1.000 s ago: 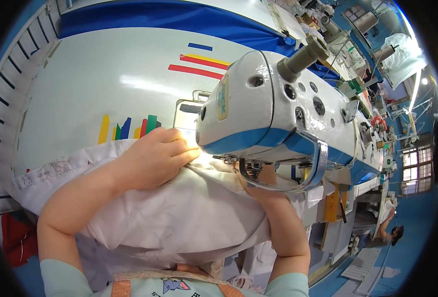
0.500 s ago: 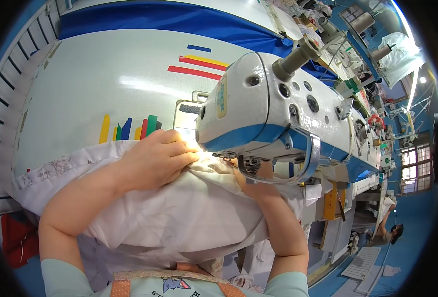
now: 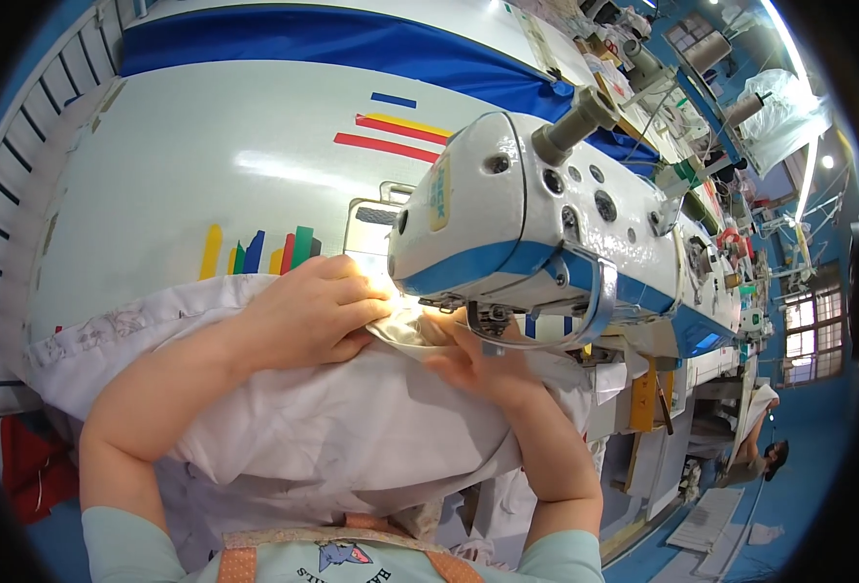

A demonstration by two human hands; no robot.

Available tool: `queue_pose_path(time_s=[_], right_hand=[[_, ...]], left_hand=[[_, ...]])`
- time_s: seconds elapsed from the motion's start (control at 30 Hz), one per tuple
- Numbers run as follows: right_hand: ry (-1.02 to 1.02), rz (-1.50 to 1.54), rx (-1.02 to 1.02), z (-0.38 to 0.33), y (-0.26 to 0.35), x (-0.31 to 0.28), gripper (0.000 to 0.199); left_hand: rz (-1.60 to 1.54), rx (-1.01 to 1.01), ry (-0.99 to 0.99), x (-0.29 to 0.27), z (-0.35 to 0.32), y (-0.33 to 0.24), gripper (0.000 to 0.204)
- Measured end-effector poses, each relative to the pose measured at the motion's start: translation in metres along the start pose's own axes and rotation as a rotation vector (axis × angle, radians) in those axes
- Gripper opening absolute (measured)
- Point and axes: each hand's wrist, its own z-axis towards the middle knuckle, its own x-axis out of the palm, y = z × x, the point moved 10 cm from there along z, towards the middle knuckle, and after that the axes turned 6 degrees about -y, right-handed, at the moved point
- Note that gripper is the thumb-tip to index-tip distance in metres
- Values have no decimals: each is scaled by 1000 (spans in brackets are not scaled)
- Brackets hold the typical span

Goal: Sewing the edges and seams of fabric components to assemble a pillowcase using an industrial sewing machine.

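A white sewing machine [image 3: 483,209] with a blue lower band stands over the worktable, its lamp shining on the stitching spot. White cloth [image 3: 352,428] with a faint printed pattern in places spreads from the table's left over my lap. Just left of the machine's head, my left hand [image 3: 327,311] is closed on the cloth, fingers bent and pressed together. My right hand [image 3: 488,367], slightly blurred, grips the cloth's folded edge beneath the head, partly behind the curved metal guard [image 3: 600,306]. The needle itself is hidden.
Coloured tape strips [image 3: 386,146] mark the pale worktable [image 3: 167,155]. Blue fabric [image 3: 352,44] lies along its far side. At the left runs a white slatted rail [image 3: 2,214]. Thread cones [image 3: 711,51] stand at upper right. Another person [image 3: 765,457] is far off at the right.
My right hand has come back from under the machine's head, showing more of its thumb and fingers. The cloth edge between my hands has lifted and folded. My left hand has barely moved.
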Motion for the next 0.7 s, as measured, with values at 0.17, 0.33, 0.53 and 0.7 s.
queue_pose_path(time_s=[0.17, 0.33, 0.53, 0.7], right_hand=[[27, 23, -163, -12, 32, 3, 34], [75, 242, -169, -41, 57, 9, 22], [94, 590, 145, -106, 73, 5, 22], [113, 700, 67, -146, 101, 17, 26]], left_hand=[[9, -44, -31, -6, -21, -20, 34], [-7, -77, -33, -9, -50, -44, 31], [-329, -198, 22, -7, -96, -97, 20], [-574, -454, 124, 16, -147, -126, 11]])
